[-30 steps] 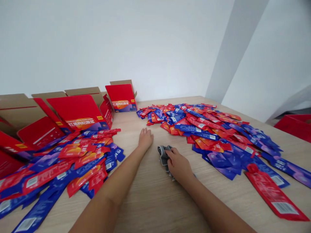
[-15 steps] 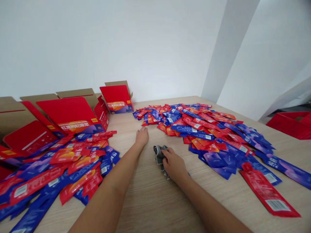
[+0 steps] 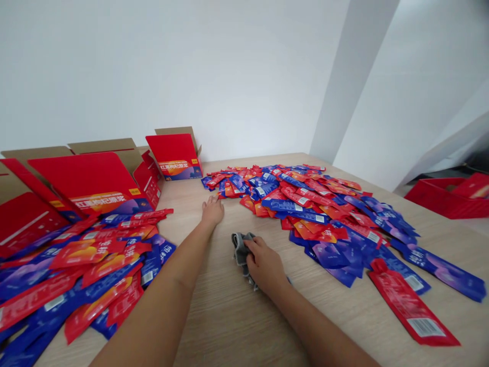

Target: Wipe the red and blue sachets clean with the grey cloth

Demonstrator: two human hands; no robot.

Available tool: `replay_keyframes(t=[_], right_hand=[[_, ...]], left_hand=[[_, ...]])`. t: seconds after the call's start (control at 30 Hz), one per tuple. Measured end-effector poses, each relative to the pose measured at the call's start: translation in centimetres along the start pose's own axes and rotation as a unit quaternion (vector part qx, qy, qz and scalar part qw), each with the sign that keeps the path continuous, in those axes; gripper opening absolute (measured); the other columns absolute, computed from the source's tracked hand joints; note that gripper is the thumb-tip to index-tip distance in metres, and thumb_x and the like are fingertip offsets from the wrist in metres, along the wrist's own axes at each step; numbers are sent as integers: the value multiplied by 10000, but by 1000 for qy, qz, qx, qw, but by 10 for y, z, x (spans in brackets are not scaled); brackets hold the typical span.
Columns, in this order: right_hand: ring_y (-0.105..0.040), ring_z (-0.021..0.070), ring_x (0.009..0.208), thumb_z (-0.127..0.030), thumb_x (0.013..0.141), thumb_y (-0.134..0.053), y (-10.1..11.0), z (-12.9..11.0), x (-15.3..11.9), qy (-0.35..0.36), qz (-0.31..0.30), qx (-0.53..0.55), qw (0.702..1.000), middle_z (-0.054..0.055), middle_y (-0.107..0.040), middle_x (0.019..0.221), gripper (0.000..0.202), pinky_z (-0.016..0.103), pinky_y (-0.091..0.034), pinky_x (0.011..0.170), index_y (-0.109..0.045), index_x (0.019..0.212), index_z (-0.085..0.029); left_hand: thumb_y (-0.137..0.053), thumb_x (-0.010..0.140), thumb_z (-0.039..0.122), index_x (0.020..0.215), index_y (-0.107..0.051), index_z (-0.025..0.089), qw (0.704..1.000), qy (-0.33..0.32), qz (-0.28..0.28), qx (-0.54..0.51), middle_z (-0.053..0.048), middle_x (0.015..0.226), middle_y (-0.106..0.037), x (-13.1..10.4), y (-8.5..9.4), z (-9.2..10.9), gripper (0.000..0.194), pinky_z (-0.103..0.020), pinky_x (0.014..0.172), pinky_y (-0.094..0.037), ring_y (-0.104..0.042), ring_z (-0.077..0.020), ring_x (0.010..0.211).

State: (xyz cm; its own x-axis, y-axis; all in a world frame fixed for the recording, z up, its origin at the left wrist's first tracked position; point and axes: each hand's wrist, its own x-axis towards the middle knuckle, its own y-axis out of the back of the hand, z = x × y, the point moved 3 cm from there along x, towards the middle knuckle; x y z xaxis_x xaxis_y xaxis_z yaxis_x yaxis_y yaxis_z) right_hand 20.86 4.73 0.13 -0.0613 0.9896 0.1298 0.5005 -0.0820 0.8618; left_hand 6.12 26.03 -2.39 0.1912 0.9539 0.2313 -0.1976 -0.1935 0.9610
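My left hand (image 3: pixel 213 211) lies palm down on the wooden table (image 3: pixel 229 326), its fingers a little apart and nothing in it. It is near the left end of a wide pile of red and blue sachets (image 3: pixel 298 196). Closer to me, my right hand (image 3: pixel 264 263) is closed on a crumpled grey cloth (image 3: pixel 242 250), which rests on the tabletop. Part of the cloth is hidden under the palm. A second heap of sachets (image 3: pixel 103 255) lies left of my left forearm.
Open red cartons (image 3: pixel 91 178) stand behind the left heap, and a smaller open carton (image 3: pixel 173 155) is near the wall. One red sachet (image 3: pixel 412 306) lies at the right front. Beyond the table's right edge is a red box (image 3: pixel 435 199).
The whole view has shifted, so most things appear further left. The fingers of my left hand are more spread than before. My right hand still holds the cloth.
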Motion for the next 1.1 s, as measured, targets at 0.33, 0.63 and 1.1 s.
replay_keyframes(t=[0.33,0.63,1.1], right_hand=[[-584,152,947,-169,804,-394,-2,6,4,2,21,53,998,37,-560,1184,411,236,-416,803,-575,1167,-232],[-555,164,1003,-144,769,-380,-7,25,13,5,89,192,977,58,-607,1043,369,278,-407,894,-607,1056,-192],[-517,185,1011,-149,815,-368,-2,-24,-26,146,79,68,984,86,-552,1072,377,312,-427,897,-565,1135,-182]], left_hand=[[-286,878,101,1038,-618,84,999,-41,22,-26,-190,1165,-592,-29,13,10,369,-441,995,-333,-515,-254,1139],[-387,890,162,1042,-658,176,955,-63,103,-272,-86,1130,-640,-150,56,24,311,-315,976,-407,-566,-172,1072],[-663,573,-5,833,-587,123,690,262,-45,-673,22,604,-646,-247,62,16,299,-178,472,-469,-574,-86,463]])
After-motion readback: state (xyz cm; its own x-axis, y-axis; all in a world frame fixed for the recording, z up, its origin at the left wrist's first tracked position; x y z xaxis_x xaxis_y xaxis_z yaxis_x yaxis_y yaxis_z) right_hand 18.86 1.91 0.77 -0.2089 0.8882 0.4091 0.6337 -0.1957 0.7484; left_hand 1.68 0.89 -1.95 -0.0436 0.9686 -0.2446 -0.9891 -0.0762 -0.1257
